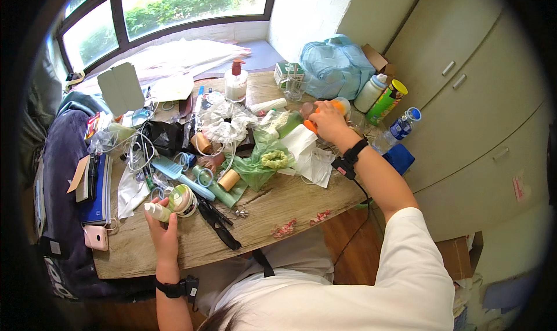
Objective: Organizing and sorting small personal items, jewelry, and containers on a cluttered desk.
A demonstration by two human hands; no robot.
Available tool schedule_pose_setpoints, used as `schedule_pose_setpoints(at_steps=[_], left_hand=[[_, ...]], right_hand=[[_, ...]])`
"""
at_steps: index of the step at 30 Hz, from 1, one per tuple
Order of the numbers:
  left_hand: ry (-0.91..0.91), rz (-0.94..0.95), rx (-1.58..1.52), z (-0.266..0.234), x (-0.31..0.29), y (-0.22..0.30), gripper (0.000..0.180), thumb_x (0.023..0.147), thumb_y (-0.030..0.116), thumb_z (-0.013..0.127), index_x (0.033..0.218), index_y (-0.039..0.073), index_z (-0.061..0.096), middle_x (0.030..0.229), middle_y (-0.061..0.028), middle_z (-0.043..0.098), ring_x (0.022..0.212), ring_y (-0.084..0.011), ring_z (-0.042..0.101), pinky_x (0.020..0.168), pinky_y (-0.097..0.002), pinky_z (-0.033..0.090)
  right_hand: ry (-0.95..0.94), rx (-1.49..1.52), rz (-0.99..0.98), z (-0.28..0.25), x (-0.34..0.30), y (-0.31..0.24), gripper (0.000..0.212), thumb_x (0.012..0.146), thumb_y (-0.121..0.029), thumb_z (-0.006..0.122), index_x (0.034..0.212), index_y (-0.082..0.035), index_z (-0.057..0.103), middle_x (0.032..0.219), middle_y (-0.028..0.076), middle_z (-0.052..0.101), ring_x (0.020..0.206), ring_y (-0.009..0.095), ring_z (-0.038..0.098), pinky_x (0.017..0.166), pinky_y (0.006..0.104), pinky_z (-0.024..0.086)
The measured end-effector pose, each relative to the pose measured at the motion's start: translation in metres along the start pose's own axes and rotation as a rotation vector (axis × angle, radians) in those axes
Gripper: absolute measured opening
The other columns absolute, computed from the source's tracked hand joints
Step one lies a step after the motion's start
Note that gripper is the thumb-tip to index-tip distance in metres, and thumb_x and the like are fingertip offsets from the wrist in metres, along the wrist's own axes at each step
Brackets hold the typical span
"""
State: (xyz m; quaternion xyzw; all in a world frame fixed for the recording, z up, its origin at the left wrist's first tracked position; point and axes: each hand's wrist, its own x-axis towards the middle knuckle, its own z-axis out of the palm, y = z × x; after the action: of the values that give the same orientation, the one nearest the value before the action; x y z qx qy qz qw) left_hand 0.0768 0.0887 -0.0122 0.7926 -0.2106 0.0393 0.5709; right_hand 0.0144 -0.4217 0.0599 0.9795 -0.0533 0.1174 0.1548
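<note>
My left hand [165, 229] is closed around a small pale green bottle [158, 212] with a white top, at the table's front left. A round jar [183, 201] with a green and white lid touches the bottle's right side. Farther off at the back right, my right hand [329, 122] curls its fingers over an orange object [311, 125]; its shape is mostly hidden. White tissues [304, 148] lie just left of that wrist. A green plastic bag [255, 160] with a yellow-green scrunchie [275, 159] sits mid-table.
Clutter covers the wooden table [278, 209]: a blue comb [180, 174], a black strap [217, 221], a pump bottle [236, 82] and a folding mirror [120, 88]. At the right stand a light blue bag [336, 67], a green canister [387, 102] and a water bottle [400, 127].
</note>
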Motion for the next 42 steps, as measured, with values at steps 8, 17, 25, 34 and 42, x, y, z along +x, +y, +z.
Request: schedule_pose_setpoints(at_steps=[8,17,25,34,42], left_hand=[[0.007,-0.008,-0.012,-0.001,0.000,-0.018,0.050,0.086,0.006,0.058,0.131,0.002,0.037,0.126,-0.0107,0.049,0.119,-0.0230,0.044,0.106,-0.0364,0.029],[0.012,-0.059,-0.128,0.003,0.001,0.001,0.052,0.086,0.004,0.057,0.132,0.001,0.035,0.125,-0.0116,0.050,0.118,-0.0213,0.046,0.105,-0.0348,0.030],[0.031,-0.072,-0.140,0.003,-0.001,-0.007,0.050,0.086,0.004,0.057,0.131,0.002,0.038,0.126,-0.0108,0.051,0.119,-0.0231,0.045,0.105,-0.0359,0.029],[0.029,-0.057,-0.132,0.001,0.000,-0.013,0.043,0.085,0.004,0.058,0.126,0.001,0.044,0.127,-0.0113,0.048,0.121,-0.0250,0.043,0.105,-0.0370,0.029],[0.038,-0.031,-0.072,0.003,0.001,-0.003,0.041,0.086,0.004,0.057,0.124,0.001,0.045,0.128,-0.0113,0.047,0.120,-0.0242,0.044,0.105,-0.0362,0.030]], right_hand=[[-0.021,0.329,0.076,-0.005,0.013,0.024,0.013,0.074,-0.015,0.067,0.087,-0.015,0.070,0.114,0.010,0.056,0.107,0.032,0.053,0.093,0.0398,0.042],[-0.039,0.096,0.033,0.019,0.011,0.012,0.016,0.076,-0.017,0.066,0.091,-0.018,0.071,0.112,0.008,0.057,0.109,0.028,0.053,0.090,0.0540,0.040],[0.189,0.370,0.127,0.009,0.013,0.051,0.018,0.078,-0.014,0.061,0.094,-0.013,0.070,0.102,0.009,0.061,0.098,0.027,0.058,0.090,0.0411,0.044],[0.450,0.912,0.473,0.010,0.012,0.147,0.034,0.080,-0.023,0.070,0.104,0.000,0.064,0.092,0.014,0.068,0.083,0.026,0.065,0.076,0.0335,0.050],[0.420,0.768,0.724,0.022,0.008,0.188,0.042,0.074,-0.029,0.076,0.104,-0.003,0.062,0.095,0.012,0.068,0.089,0.024,0.065,0.080,0.0350,0.049]])
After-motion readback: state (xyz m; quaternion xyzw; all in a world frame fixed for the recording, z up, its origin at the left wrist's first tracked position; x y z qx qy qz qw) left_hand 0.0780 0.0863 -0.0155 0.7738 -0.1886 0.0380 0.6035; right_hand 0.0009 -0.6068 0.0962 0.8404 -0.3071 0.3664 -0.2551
